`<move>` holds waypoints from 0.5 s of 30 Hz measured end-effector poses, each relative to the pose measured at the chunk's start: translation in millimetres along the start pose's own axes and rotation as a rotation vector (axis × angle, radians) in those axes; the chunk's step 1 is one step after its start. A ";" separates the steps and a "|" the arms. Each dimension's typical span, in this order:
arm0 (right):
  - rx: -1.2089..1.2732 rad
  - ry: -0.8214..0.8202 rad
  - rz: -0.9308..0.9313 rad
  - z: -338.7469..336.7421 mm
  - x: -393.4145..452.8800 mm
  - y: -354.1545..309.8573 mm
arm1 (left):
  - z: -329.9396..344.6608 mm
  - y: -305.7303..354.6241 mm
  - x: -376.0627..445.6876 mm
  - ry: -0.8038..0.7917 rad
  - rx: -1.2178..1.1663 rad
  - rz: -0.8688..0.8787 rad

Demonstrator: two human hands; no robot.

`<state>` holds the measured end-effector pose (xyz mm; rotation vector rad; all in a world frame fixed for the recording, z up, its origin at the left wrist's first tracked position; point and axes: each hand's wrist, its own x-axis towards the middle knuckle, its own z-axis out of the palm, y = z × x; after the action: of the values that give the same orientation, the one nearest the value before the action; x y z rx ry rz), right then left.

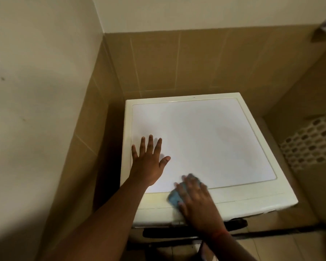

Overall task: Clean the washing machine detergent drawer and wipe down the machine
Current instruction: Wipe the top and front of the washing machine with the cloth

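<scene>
The white washing machine (215,140) stands in a tiled corner, and I look down on its flat top. My left hand (149,162) lies flat on the top near its left edge, fingers spread and straight. My right hand (194,196) presses a blue cloth (174,197) onto the top near the front edge; the hand is blurred and covers most of the cloth. Below the front edge a dark opening (177,232) shows on the machine's front face. I cannot make out the detergent drawer.
Beige wall tiles (177,63) close in behind and on the left, with a narrow dark gap (109,147) beside the machine. A white perforated basket (312,140) stands to the right. Tiled floor (282,247) shows below.
</scene>
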<state>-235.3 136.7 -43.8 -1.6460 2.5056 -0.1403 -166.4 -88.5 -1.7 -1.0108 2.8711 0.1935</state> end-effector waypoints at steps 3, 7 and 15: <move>0.062 0.063 0.319 2.5 -4.4 18.0 | 0.8 -5.2 -0.7 0.001 -0.004 -0.025; -0.010 0.005 -0.092 6.5 -3.6 11.3 | 7.8 -7.1 -5.2 -0.002 0.005 -0.041; 0.019 0.026 -0.050 5.2 55.8 -3.2 | 10.2 -18.5 -6.4 -0.021 0.015 -0.086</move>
<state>-253.5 84.2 -52.1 -1.7111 2.4742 -0.1916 -149.4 -97.3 -12.5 -1.1194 2.7994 0.1743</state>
